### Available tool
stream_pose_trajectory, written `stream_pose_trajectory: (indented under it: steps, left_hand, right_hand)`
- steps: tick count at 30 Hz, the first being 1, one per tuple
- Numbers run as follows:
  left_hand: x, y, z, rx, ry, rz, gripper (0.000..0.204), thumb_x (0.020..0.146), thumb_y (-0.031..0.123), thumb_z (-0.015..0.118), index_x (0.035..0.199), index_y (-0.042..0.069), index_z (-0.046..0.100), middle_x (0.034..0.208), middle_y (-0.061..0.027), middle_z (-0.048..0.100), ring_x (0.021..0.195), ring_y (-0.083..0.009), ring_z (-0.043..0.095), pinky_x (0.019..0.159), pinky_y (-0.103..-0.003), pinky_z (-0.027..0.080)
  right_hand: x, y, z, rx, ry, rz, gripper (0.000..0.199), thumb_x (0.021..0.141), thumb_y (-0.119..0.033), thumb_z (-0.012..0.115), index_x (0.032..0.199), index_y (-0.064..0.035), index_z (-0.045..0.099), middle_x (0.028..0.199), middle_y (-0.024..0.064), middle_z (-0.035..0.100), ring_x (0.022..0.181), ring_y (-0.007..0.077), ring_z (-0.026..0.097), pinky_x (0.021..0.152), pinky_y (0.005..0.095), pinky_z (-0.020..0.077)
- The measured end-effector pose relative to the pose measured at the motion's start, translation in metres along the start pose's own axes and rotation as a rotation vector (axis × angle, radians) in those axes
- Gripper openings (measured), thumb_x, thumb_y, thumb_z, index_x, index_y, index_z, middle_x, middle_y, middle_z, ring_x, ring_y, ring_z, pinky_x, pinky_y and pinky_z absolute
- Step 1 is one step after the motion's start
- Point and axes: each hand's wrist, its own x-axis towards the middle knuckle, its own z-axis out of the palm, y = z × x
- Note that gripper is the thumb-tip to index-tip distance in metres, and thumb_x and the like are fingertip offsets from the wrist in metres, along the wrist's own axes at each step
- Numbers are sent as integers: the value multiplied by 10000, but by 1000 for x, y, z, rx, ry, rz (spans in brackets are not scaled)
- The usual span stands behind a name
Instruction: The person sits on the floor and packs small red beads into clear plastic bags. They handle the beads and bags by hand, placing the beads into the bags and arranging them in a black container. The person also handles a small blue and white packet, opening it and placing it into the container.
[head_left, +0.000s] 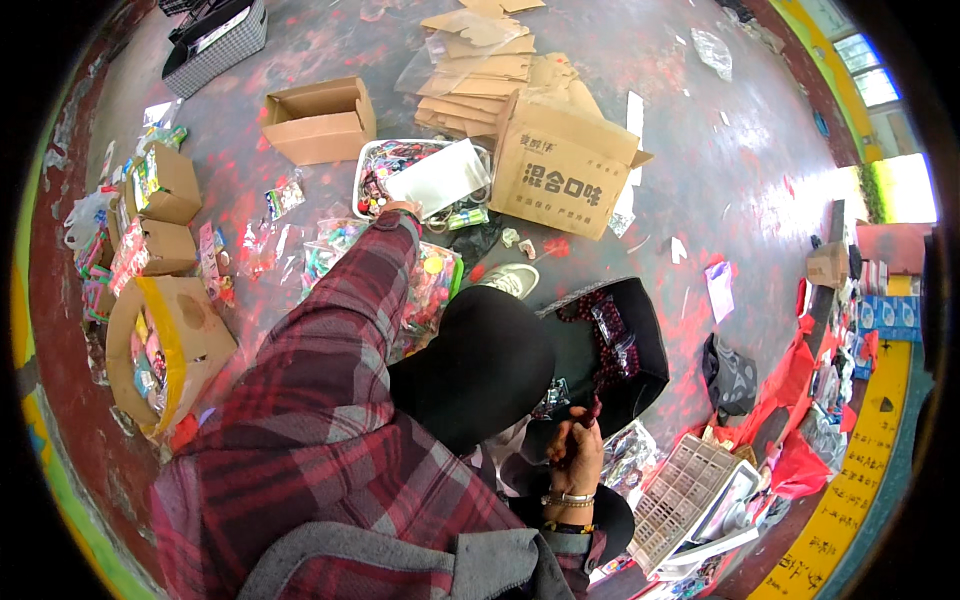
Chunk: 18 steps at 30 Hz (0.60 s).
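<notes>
My left arm stretches forward to a white plastic basket [358, 190] full of colourful beaded trinkets. My left hand [403, 207] is at its near rim, beside a white rectangular lid-like piece [440, 178] lying across the contents. The sleeve hides most of its fingers. Close to my body, my right hand [577, 455] is closed with a small dark red beaded piece [592, 412] at its fingertips. It hovers over the near end of a black open box [650, 375], where dark red bead strands [605, 365] and clear plastic packets [612, 325] lie.
Bags of colourful trinkets [432, 285] lie under my left arm. Ahead are a printed cardboard carton [560, 165], flattened cardboard [470, 85] and an open carton [318, 125]. More filled boxes [195, 330] stand at left. A beige plastic crate [685, 490] is at lower right.
</notes>
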Motion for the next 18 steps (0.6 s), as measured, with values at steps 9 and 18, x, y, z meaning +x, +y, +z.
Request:
stream_pose_trajectory:
  steps: [9, 18]
  left_hand:
    - [-15, -38, -30, 34, 201, -101, 639, 812, 604, 381, 1083, 69, 602, 1106, -185, 575, 1028, -306, 549, 871, -407, 414]
    - [-15, -26, -26, 167, 244, 15, 284, 857, 215, 453, 973, 47, 651, 964, -147, 642, 870, -245, 627, 692, -384, 495]
  right_hand:
    - [4, 2, 0, -37, -60, 72, 198, 840, -98, 442, 1024, -38, 488, 653, 46, 529, 417, 101, 401, 383, 216, 331]
    - [1, 3, -2, -28, -65, 60, 191, 842, -96, 442, 1019, -44, 493, 658, 45, 529, 419, 98, 404, 394, 218, 343]
